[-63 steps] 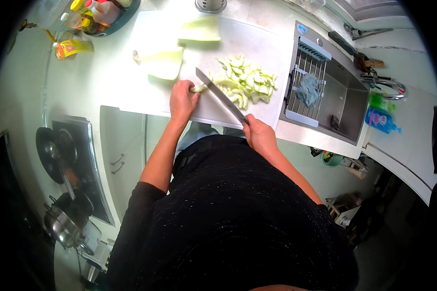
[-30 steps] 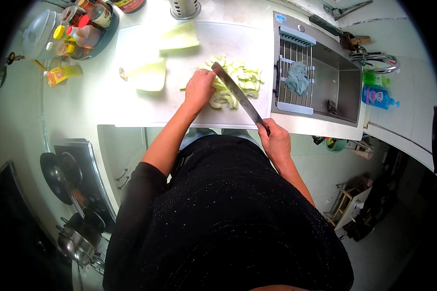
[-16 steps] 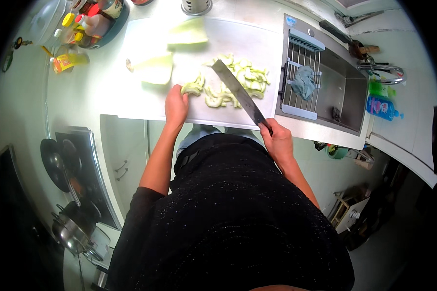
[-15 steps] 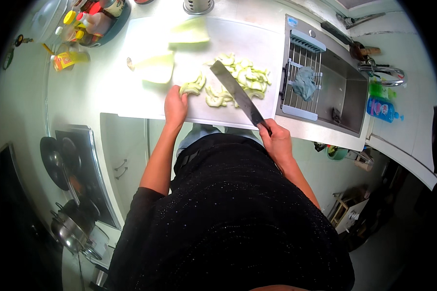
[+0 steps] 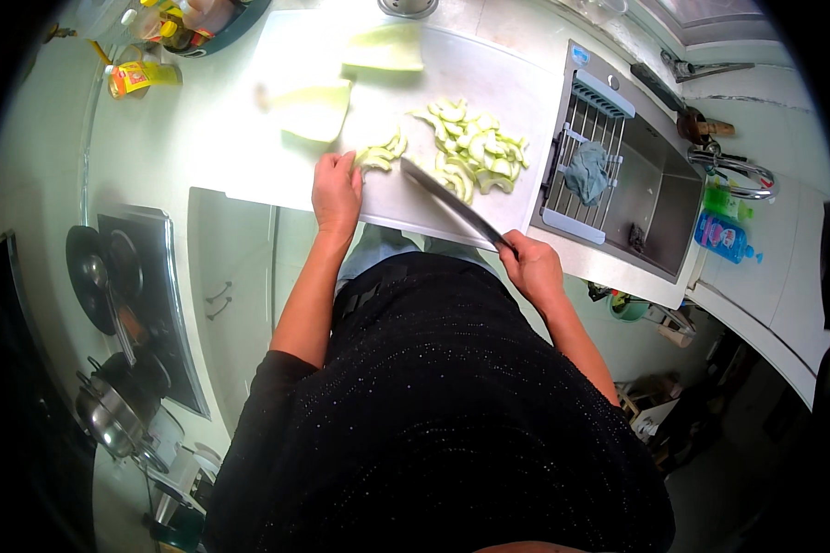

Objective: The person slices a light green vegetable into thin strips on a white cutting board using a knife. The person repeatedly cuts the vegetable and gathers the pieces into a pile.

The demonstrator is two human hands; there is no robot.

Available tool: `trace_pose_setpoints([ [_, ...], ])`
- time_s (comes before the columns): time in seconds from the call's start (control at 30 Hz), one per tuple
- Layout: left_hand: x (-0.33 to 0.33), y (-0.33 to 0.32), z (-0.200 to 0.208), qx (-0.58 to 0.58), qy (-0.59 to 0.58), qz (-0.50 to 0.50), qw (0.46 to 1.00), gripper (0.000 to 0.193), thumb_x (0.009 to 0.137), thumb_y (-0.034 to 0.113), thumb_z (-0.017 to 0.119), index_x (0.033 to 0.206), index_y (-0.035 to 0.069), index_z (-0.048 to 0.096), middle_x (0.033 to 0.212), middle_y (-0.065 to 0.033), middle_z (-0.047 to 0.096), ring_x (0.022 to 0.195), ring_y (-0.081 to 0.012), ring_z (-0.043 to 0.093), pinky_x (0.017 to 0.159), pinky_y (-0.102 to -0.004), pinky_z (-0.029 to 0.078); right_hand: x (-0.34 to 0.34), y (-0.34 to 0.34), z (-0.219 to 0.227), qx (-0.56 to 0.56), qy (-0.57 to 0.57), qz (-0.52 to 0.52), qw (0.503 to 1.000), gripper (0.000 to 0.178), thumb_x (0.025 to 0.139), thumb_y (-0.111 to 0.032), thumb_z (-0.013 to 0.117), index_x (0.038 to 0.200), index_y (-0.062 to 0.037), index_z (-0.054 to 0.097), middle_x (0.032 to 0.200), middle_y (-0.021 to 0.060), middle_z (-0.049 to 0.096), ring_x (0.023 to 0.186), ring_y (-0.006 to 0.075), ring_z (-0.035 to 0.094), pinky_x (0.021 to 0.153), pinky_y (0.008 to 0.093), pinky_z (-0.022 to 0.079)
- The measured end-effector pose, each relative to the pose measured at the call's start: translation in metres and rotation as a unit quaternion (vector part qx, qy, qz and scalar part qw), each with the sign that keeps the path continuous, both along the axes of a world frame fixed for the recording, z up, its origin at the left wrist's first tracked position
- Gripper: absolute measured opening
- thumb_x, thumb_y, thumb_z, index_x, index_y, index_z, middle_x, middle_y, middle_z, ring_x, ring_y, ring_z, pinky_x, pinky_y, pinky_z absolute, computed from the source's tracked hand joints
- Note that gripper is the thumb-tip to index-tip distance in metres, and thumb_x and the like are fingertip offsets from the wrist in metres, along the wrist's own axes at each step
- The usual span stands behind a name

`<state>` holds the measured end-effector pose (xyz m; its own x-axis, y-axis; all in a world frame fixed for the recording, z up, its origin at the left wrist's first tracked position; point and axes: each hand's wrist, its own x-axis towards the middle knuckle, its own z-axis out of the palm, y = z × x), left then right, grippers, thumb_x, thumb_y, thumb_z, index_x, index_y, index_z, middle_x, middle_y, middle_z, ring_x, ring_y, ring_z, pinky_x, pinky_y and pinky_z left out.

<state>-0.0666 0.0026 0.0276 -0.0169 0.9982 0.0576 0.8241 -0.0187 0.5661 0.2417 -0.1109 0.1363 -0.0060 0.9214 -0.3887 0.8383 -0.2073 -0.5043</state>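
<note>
Left hand [image 5: 337, 195] half-curled against pale-green slices [image 5: 376, 158] on cutting board [image 5: 503, 78], seemingly steadying them; firm hold, I can't tell. Right hand [image 5: 533, 265] closed round handle of knife [image 5: 452, 201], blade slanted, apparently to clear left hand.

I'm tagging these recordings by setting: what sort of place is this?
Most likely a home kitchen: a metal sink with a tap, a dark cooktop on the left, and a white cutting board bearing pale green slices.
</note>
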Motion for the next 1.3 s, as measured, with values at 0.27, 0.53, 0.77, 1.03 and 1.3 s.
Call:
trace_pose_setpoints([
  [0.27,0.013,0.012,0.010,0.074,0.052,-0.078,0.993,0.032,0.080,0.008,0.077,0.112,0.011,0.073,0.107,-0.0080,0.064,0.101,-0.0279,0.061,0.081,-0.0400,0.054,-0.014,0.002,-0.012,-0.030,0.050,-0.077,0.995,0.022,0.097,-0.028,0.064,0.095,-0.0061,0.065,0.077,0.0223,0.067,0.076,0.0454,0.064,0.067,0.0512,0.049],
  [0.53,0.014,0.019,-0.004,0.114,0.037,-0.135,0.984,0.021,0.075,0.006,0.075,0.095,0.012,0.072,0.101,-0.0042,0.065,0.097,-0.0274,0.062,0.080,-0.0389,0.054,-0.019,-0.002,-0.014,-0.031,0.054,-0.088,0.994,0.021,0.097,-0.027,0.064,0.096,-0.0065,0.066,0.078,0.0229,0.067,0.077,0.0462,0.064,0.067,0.0515,0.049],
  [0.77,0.013,0.025,0.003,0.159,0.016,-0.194,0.968,0.026,0.074,0.004,0.075,0.099,0.010,0.071,0.105,-0.0073,0.065,0.101,-0.0299,0.061,0.085,-0.0400,0.052,-0.018,-0.003,-0.016,-0.006,0.051,-0.082,0.995,0.022,0.097,-0.025,0.066,0.095,-0.0036,0.066,0.072,0.0208,0.064,0.067,0.0408,0.062,0.062,0.0452,0.048],
  [1.03,0.003,0.021,-0.005,0.048,-0.005,-0.144,0.988,0.034,0.075,0.004,0.078,0.103,0.004,0.059,0.102,-0.0147,0.060,0.099,-0.0361,0.058,0.085,-0.0442,0.050,-0.021,-0.003,-0.015,-0.002,0.042,-0.082,0.996,0.021,0.097,-0.024,0.067,0.096,-0.0036,0.067,0.070,0.0195,0.064,0.063,0.0381,0.062,0.060,0.0425,0.047],
  [1.3,0.016,0.006,-0.007,0.008,-0.026,-0.052,0.998,0.043,0.075,0.013,0.083,0.104,0.002,0.055,0.101,-0.0164,0.058,0.096,-0.0371,0.056,0.084,-0.0440,0.049,-0.027,-0.009,-0.011,0.052,0.040,-0.064,0.996,0.016,0.096,-0.025,0.065,0.098,-0.0090,0.066,0.083,0.0182,0.068,0.078,0.0408,0.066,0.067,0.0487,0.052],
])
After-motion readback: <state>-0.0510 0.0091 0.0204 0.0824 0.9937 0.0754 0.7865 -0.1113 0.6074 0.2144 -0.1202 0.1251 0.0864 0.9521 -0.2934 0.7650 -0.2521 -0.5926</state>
